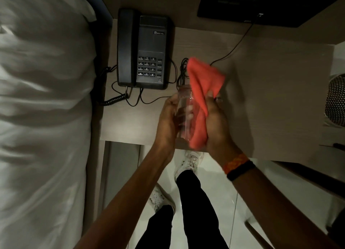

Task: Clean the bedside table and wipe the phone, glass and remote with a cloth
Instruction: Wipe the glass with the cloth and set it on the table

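My left hand (167, 119) grips a clear drinking glass (183, 108) held above the front edge of the wooden bedside table (270, 99). Pressed against the glass's right side is an orange-red cloth (202, 84), bunched in my right hand (216, 125); its loose end sticks up past the rim. A black corded desk phone (143, 48) sits at the table's back left, handset on its cradle. No remote shows in this view.
Coiled and thin black cables (130, 97) trail over the table beside the phone. A bed with white sheets (43, 108) fills the left. A black panel (261, 4) hangs on the wall behind. A perforated bin (336, 101) stands at right. My shoes (190, 161) are on the floor.
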The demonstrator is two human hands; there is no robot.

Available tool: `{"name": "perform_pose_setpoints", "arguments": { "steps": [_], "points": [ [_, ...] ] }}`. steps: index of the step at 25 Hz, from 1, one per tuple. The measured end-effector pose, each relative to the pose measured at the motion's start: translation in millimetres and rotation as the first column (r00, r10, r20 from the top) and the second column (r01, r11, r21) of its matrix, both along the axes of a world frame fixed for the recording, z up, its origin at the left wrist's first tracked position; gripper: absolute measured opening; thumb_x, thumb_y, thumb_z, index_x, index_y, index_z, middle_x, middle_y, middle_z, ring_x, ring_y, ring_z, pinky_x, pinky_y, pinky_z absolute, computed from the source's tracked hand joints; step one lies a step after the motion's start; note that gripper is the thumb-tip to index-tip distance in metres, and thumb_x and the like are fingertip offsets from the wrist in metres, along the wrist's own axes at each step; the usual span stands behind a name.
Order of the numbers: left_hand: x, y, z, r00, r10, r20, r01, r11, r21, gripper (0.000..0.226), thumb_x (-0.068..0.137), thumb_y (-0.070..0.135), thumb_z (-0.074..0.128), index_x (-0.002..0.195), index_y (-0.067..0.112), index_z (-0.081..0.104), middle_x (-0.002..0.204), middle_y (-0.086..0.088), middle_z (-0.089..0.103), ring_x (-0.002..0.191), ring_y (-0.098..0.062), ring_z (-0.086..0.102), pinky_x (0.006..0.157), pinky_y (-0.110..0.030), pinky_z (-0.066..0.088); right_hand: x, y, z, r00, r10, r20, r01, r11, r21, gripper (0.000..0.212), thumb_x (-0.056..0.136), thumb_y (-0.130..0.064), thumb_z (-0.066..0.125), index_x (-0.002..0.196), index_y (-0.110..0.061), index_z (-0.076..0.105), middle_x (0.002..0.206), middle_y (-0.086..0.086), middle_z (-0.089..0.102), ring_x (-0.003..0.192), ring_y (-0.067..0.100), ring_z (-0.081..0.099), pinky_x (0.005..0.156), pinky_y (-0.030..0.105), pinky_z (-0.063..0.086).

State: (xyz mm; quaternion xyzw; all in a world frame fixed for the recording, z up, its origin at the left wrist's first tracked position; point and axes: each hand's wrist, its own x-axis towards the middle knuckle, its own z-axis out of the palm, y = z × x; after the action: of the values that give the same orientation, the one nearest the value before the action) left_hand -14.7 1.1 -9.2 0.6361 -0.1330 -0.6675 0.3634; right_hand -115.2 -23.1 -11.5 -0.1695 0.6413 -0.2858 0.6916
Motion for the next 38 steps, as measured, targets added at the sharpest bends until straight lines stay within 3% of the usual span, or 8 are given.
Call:
{"name": "perform_pose_setpoints", "arguments": {
  "steps": [6,10,20,25,28,31,35,38],
  "points": [
    [9.5,-14.0,-0.4,0.996,0.084,0.042,-0.081,0.995,-0.053,0.038,0.104,0.038,0.050,0.122,0.010,0.067,0.110,-0.001,0.075,0.091,-0.004,0.074,0.074,-0.024,0.057,4.9,4.0,9.3,0.928,0.288,-0.238,-0.319,0.942,-0.102,0.071,0.099,-0.065,0.028,0.151,-0.021,0.049,0.154,-0.009,0.049,0.125,-0.013,0.055,0.128,0.030,0.028],
    [-8.0,3.8,-1.1,0.998,0.061,-0.001,-0.061,0.997,0.037,0.041,0.105,0.041,0.040,0.094,0.035,0.079,0.099,0.005,0.080,0.087,-0.008,0.077,0.072,-0.029,0.058,-13.2,3.5,4.1,0.997,0.078,-0.007,-0.078,0.995,0.062,0.060,0.105,-0.056,0.039,0.149,-0.017,0.051,0.149,0.012,0.058,0.139,0.033,0.055,0.118,0.057,0.041],
    [-0.7,9.7,0.3,1.000,-0.024,0.011,0.024,1.000,0.010,0.041,0.098,0.048,0.053,0.119,0.017,0.070,0.107,-0.002,0.079,0.092,-0.014,0.077,0.065,-0.023,0.060,-3.3,-4.9,7.8,0.998,-0.021,0.051,0.014,0.990,0.139,0.058,0.106,-0.052,0.038,0.141,-0.009,0.055,0.132,0.029,0.065,0.115,0.048,0.066,0.104,0.069,0.049],
    [8.7,11.6,-1.2,0.996,0.084,-0.039,-0.084,0.996,0.015,0.033,0.104,0.043,0.045,0.119,0.025,0.070,0.112,-0.008,0.078,0.091,-0.019,0.075,0.062,-0.029,0.059,-21.6,-15.4,-12.8,0.956,0.047,-0.288,-0.144,0.935,-0.324,0.035,0.110,-0.027,0.045,0.133,-0.004,0.057,0.125,0.011,0.068,0.115,0.027,0.066,0.102,0.044,0.054],
    [24.8,14.7,-0.2,0.975,0.224,-0.011,-0.223,0.974,0.041,0.030,0.102,0.045,0.047,0.111,0.028,0.069,0.106,-0.005,0.077,0.092,-0.019,0.074,0.067,-0.034,0.060,-45.9,12.5,-33.7,0.519,0.247,-0.819,-0.728,0.630,-0.271,0.038,0.106,-0.024,0.043,0.136,-0.007,0.058,0.134,0.007,0.061,0.120,0.020,0.054,0.107,0.037,0.040],
    [30.9,16.7,1.2,0.974,0.227,0.026,-0.228,0.973,0.044,0.033,0.099,0.047,0.051,0.117,0.025,0.068,0.117,-0.011,0.075,0.103,-0.024,0.072,0.074,-0.038,0.062,-52.7,46.3,-47.2,0.005,0.520,-0.854,-0.977,0.186,0.107,0.062,0.101,-0.020,0.047,0.161,-0.022,0.028,0.171,0.007,0.017,0.157,0.026,0.016,0.125,0.049,0.019],
    [7.8,2.0,6.6,0.995,0.097,0.031,-0.098,0.994,0.049,0.029,0.102,0.041,0.051,0.115,0.023,0.070,0.114,-0.005,0.078,0.104,-0.021,0.075,0.084,-0.044,0.061,-64.1,39.9,-35.1,0.602,0.333,-0.726,-0.752,0.544,-0.374,0.080,0.085,0.001,0.070,0.155,-0.022,0.038,0.168,0.010,0.027,0.156,0.026,0.024,0.125,0.047,0.032],
    [-30.7,-28.4,11.3,0.999,-0.047,-0.010,0.048,0.992,0.116,0.033,0.099,0.039,0.054,0.118,0.018,0.070,0.108,-0.004,0.079,0.096,-0.020,0.076,0.073,-0.037,0.064,-82.2,13.4,-18.9,0.585,0.246,-0.773,-0.773,0.459,-0.438,0.079,0.088,-0.019,0.071,0.156,-0.034,0.033,0.169,0.001,0.023,0.155,0.011,0.024,0.114,0.021,0.043]
  ]
}}
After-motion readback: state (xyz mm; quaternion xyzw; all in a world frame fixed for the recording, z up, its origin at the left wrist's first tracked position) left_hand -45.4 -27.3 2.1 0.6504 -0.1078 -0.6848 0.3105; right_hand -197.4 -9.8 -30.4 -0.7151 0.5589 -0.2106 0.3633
